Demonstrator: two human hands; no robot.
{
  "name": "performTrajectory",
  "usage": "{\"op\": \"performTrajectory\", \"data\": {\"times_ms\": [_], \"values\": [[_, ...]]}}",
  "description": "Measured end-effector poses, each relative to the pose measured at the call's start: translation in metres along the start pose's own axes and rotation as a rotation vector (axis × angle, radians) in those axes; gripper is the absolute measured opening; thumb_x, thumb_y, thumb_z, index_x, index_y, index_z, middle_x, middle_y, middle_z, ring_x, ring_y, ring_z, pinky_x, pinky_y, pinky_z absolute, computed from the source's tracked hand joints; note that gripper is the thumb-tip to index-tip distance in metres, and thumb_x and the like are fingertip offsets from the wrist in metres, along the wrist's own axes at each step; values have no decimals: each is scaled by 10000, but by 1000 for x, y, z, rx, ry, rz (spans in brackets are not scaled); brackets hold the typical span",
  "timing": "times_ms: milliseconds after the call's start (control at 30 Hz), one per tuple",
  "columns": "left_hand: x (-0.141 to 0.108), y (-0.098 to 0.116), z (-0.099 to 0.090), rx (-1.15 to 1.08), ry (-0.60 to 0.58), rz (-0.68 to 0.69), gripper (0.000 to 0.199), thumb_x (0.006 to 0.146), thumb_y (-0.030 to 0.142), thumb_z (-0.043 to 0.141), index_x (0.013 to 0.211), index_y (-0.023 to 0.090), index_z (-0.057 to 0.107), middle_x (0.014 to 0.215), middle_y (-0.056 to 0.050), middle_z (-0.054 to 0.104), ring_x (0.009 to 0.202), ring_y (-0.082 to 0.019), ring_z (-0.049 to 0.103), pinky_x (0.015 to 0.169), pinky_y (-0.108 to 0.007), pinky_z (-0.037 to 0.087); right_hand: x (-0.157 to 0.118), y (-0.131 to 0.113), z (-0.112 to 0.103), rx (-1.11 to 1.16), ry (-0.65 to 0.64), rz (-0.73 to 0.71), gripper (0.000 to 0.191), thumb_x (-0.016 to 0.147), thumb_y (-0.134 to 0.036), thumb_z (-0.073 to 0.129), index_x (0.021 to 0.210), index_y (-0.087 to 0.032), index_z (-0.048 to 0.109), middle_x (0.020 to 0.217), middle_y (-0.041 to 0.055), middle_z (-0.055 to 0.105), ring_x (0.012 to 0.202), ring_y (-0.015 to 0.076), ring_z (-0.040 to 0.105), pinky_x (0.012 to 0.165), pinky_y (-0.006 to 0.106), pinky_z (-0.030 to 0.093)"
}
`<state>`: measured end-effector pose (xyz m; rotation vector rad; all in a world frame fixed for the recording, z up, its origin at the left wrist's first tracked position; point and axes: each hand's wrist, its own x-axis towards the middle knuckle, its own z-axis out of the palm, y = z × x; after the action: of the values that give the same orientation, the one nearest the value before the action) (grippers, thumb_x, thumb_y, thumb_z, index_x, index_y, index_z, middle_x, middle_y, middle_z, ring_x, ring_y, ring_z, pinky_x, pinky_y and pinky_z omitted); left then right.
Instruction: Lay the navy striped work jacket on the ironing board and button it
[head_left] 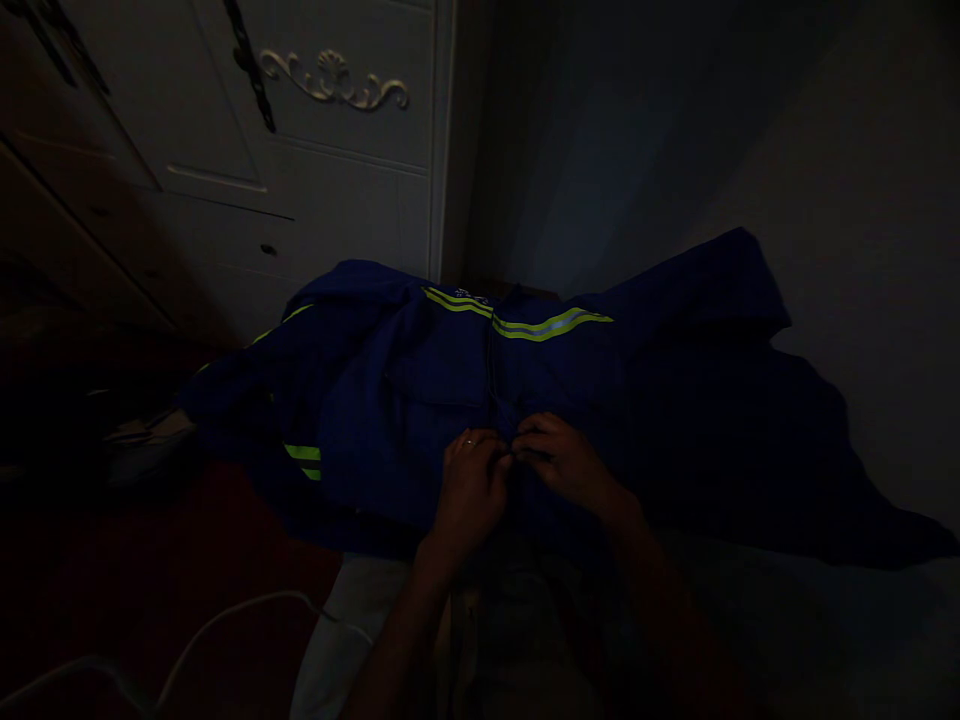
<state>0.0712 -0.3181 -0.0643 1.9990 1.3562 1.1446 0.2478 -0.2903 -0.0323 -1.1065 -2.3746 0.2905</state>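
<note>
A dark blue work jacket (420,370) with yellow-green reflective stripes lies spread out in front of me. Its front opening runs down the middle toward my hands. Near the lower part of that opening, my left hand (474,475) is closed, its fingertips pinching the edge of the cloth; a ring shows on one finger. Close beside it on the right, my right hand (559,460) is also closed, with thumb and fingers pinching the jacket. The fingertips of both hands almost meet. Whether a button or a zip lies between them is too dark to tell.
Behind the jacket stands a white cabinet (352,200) with carved trim and dark handles. A pale wall (862,200) rises at the right. On the dark red floor (247,540) at the left lies a white cable (225,610).
</note>
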Motion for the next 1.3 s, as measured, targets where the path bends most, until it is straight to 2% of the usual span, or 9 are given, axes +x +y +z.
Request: {"op": "performTrajectory", "data": {"times_ms": [133, 233, 367, 500, 667, 900, 1167, 1300], "values": [[-1, -1, 3, 37, 27, 12, 144, 849, 240, 653, 972, 191, 597, 1068, -63, 661, 1072, -238, 576, 992, -446, 397, 0, 1, 3, 52, 6, 35, 219, 819, -37, 586, 886, -204, 712, 965, 55, 647, 911, 190, 596, 808, 340, 498], [0, -3, 6, 64, 48, 24, 88, 859, 160, 623, 935, 195, 597, 1032, -51, 672, 1023, -222, 587, 945, -421, 413, 0, 0, 4, 58, 20, 51, 202, 816, -27, 584, 871, -188, 694, 949, 57, 643, 899, 194, 591, 799, 339, 489], [2, -9, 6, 78, 35, 76, 145, 836, 71, 615, 921, 189, 607, 1023, -36, 682, 996, -205, 590, 929, -405, 412, 2, -3, 5, 29, 6, 72, 229, 807, 9, 560, 855, -184, 673, 914, 50, 630, 870, 185, 586, 766, 315, 482], [3, -15, 4, 87, 25, 120, 129, 836, 85, 634, 907, 191, 619, 1015, -29, 694, 974, -198, 605, 905, -392, 427, 0, -2, 5, 27, 0, 20, 187, 847, -41, 572, 908, -179, 683, 932, 61, 628, 886, 185, 596, 777, 312, 493], [2, -19, 7, 103, 72, 144, 104, 838, 121, 661, 903, 196, 628, 1011, -33, 710, 976, -202, 628, 922, -398, 439, -6, 3, 6, 4, 57, -45, 142, 891, -168, 603, 990, -178, 705, 1009, 92, 639, 940, 202, 615, 819, 347, 516], [3, -20, 7, 131, 81, 144, 58, 849, 152, 659, 887, 195, 646, 1016, -48, 716, 992, -203, 635, 937, -398, 442, -5, 7, 11, 5, 113, -104, 118, 892, -202, 613, 918, -183, 726, 953, 82, 647, 885, 184, 629, 765, 321, 523], [3, -16, 2, 143, 9, 113, 93, 841, 125, 647, 891, 203, 636, 1034, -42, 696, 998, -203, 609, 904, -388, 433, -2, 4, 9, -11, 42, -91, 137, 920, -193, 561, 913, -177, 697, 953, 81, 636, 877, 185, 605, 766, 323, 504], [1, -17, 4, 121, 40, 137, 138, 823, 102, 660, 903, 203, 613, 1015, -32, 689, 988, -202, 605, 907, -387, 434, -2, 4, 11, -19, 17, -70, 147, 937, -197, 536, 947, -182, 682, 978, 86, 638, 915, 198, 597, 807, 355, 504]]}}
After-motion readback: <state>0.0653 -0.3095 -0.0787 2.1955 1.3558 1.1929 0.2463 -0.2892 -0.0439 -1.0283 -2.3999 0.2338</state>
